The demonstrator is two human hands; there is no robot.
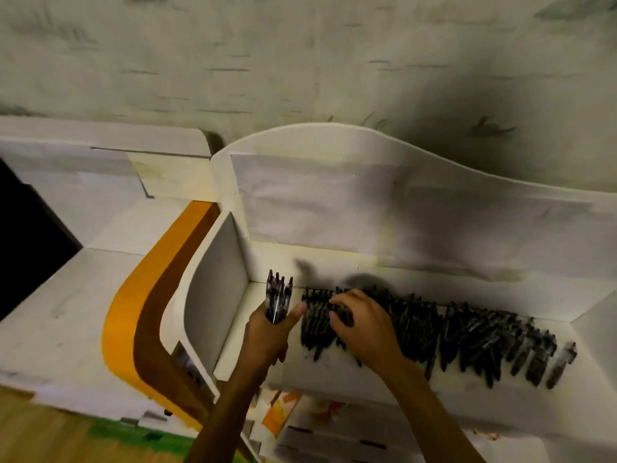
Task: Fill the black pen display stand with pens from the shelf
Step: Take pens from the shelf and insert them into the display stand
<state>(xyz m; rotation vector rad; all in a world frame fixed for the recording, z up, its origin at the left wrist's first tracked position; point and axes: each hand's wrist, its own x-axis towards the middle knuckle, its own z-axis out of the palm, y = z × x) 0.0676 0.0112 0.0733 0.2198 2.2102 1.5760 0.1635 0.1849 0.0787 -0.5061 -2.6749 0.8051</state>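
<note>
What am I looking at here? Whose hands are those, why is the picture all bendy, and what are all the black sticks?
There is no machine here. A person wears a small camera on their head, so this one picture looks down at their own two hands. The camera's wide lens is what bends the edges.

The black sticks are pens. A long row of pens lies on a white shelf against the wall. One pen lies a little apart at the right end.

The left hand grips a bunch of pens pointing upward. The right hand reaches into the left part of the row, fingers curled onto the pens there. The picture is blurry, so I cannot tell if it has hold of one yet.

The black stand for the pens is not in this picture.
</note>
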